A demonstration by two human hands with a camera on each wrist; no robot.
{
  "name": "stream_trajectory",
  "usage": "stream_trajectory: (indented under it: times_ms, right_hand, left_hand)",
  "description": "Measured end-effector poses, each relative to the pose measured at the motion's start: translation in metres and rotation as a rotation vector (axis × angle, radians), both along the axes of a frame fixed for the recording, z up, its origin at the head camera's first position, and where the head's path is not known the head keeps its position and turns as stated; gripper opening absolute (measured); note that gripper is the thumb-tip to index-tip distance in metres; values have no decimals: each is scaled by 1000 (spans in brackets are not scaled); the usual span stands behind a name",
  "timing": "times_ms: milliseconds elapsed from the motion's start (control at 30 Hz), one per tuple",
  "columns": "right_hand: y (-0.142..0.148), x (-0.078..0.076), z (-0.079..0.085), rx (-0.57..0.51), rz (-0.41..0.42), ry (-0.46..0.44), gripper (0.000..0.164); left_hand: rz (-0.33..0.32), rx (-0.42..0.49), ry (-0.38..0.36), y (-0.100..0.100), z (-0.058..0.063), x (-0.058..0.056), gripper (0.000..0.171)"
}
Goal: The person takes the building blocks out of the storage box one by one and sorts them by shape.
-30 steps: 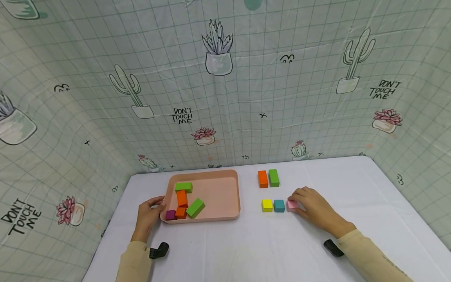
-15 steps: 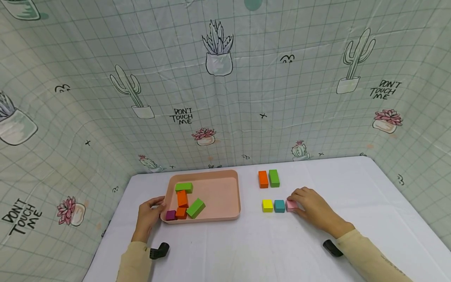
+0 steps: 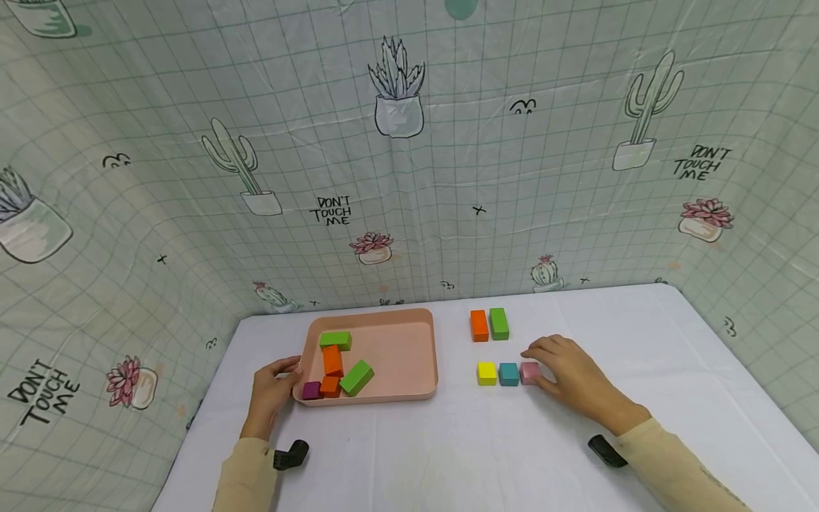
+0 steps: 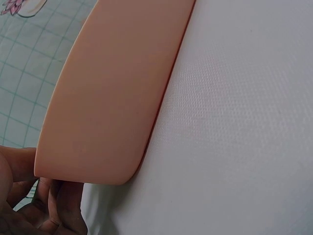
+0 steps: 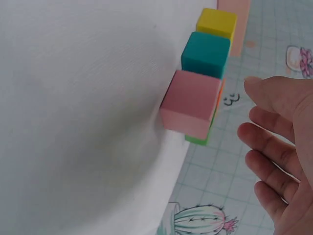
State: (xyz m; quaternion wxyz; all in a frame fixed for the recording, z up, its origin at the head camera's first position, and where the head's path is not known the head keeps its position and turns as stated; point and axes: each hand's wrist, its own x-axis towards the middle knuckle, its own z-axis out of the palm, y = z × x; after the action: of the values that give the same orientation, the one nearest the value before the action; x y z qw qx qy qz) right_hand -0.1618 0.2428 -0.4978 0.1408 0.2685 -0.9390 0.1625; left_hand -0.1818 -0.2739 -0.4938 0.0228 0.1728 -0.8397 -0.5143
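Note:
My left hand (image 3: 271, 395) grips the left edge of a peach tray (image 3: 403, 355); in the left wrist view its fingers (image 4: 68, 205) bend at the tray's end. Beside the pink cube (image 3: 530, 373) my right hand (image 3: 571, 373) is spread, thumb and fingers apart with nothing between them. The right wrist view shows that cube on the white cloth, close to a teal cube (image 5: 206, 53) and then a yellow cube (image 5: 216, 22) in a row.
Inside the tray lie green blocks (image 3: 357, 377), orange blocks (image 3: 333, 360) and a purple cube (image 3: 311, 390). Behind the cube row stand an orange block (image 3: 479, 326) and a green block (image 3: 499, 323). A patterned cloth wall (image 3: 441, 242) rises behind the table.
My right hand has let go of the pink cube, its fingers lifting and spreading away from it. The cube stays at the right end of the row. My left hand keeps its place.

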Motion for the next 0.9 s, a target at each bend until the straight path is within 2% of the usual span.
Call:
stream_trajectory:
  times_ms: [300, 533, 900]
  right_hand:
    - [-17, 2, 3, -58, 52, 66, 37]
    - [-36, 2, 3, -82, 100, 121, 41]
    - [-73, 2, 4, -87, 148, 134, 39]
  left_hand:
    - [-12, 0, 19, -1, -2, 0, 35]
    - [-8, 6, 2, -2, -2, -1, 35]
    - [-3, 12, -8, -1, -1, 0, 36]
